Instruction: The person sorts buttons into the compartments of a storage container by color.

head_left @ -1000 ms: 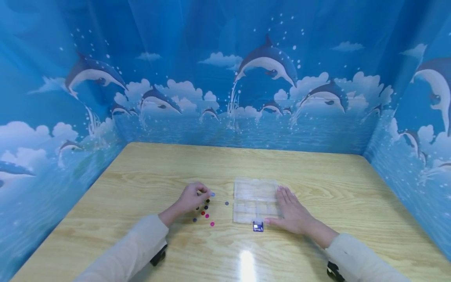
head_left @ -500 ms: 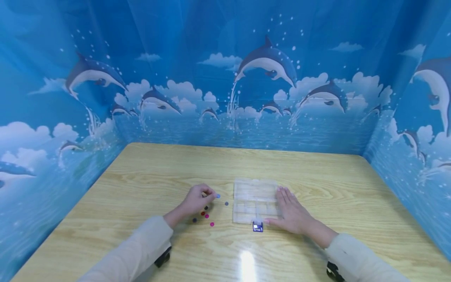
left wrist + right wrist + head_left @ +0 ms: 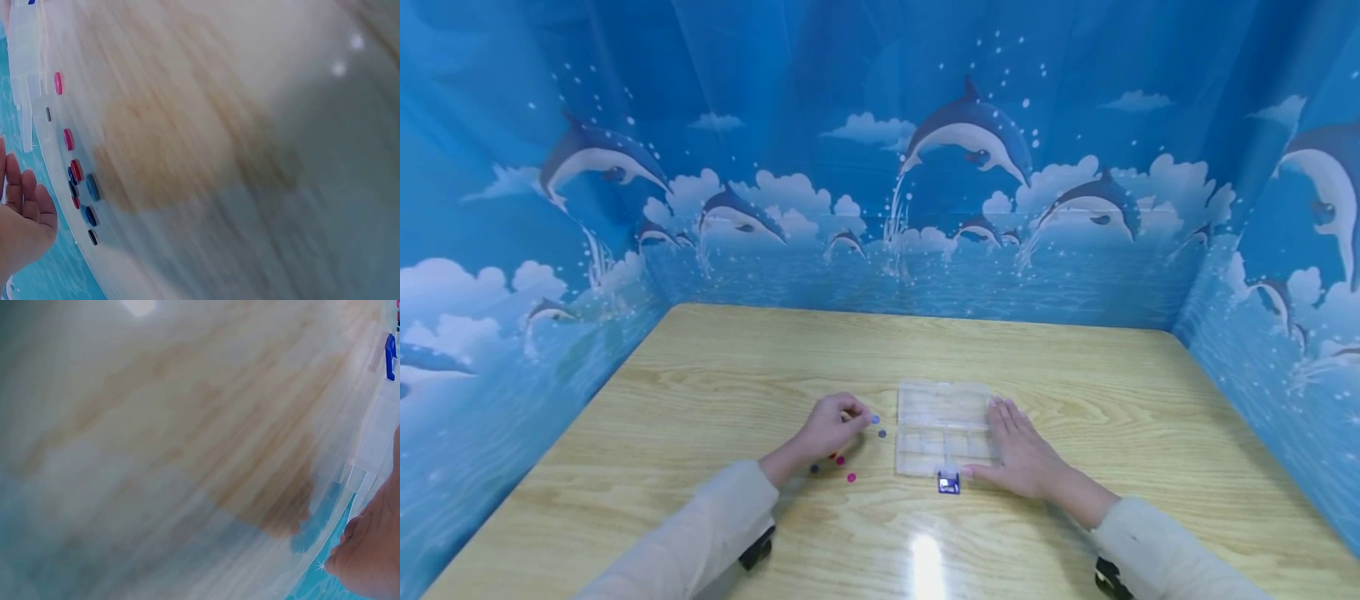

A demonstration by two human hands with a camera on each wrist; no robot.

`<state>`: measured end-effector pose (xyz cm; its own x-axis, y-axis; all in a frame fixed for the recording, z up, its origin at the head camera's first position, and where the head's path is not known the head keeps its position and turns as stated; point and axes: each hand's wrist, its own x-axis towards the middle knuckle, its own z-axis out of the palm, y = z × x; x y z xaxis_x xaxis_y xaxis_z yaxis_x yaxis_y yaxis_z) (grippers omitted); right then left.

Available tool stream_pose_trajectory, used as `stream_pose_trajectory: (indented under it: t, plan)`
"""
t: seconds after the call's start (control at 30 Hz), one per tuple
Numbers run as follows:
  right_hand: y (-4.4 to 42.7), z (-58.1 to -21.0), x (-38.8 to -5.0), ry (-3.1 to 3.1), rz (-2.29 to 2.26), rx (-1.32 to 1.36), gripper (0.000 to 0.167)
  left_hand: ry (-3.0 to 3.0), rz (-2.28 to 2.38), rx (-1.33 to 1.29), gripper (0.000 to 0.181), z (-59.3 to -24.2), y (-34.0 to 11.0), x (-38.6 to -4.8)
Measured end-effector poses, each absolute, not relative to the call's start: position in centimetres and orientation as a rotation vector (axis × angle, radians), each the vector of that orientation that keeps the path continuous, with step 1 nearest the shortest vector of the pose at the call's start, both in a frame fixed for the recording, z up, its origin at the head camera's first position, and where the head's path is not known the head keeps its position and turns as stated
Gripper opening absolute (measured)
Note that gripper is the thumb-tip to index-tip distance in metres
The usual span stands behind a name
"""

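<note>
A small light-blue button (image 3: 876, 420) is pinched between the thumb and fingertips of my left hand (image 3: 832, 427), just left of the clear plastic compartment box (image 3: 921, 464). A dark grey button (image 3: 882, 433) lies on the table just in front of that button. My right hand (image 3: 1024, 454) rests with extended fingers along the box's right edge, its thumb near the blue latch (image 3: 949, 482) at the front. The box lies opened out, its divided part toward me. In the left wrist view, my left hand (image 3: 25, 219) shows at the left edge; what it pinches is out of view.
Several loose buttons lie beneath and in front of my left forearm, including a pink button (image 3: 852, 477) and a dark button (image 3: 815, 469). They form a loose row in the left wrist view, with a blue button (image 3: 92, 187). Dolphin-print curtains (image 3: 880, 242) enclose the wooden table (image 3: 1045, 358).
My left hand has moved right toward the box with the light-blue button between its fingers. Its arm now covers some of the loose buttons. My right hand stays on the box.
</note>
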<state>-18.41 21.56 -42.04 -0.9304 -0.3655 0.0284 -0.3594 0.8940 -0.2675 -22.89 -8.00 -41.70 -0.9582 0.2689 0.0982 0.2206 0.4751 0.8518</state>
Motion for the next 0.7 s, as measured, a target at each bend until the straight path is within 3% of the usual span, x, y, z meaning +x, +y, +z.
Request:
stream_pose_trajectory:
  t: [0.7]
  plan:
    - [21.5, -42.2, -18.4, 3.035, -0.425, -0.58, 0.103, 2.611, 1.536, 0.515, 0.009, -41.7, -6.1, -22.4]
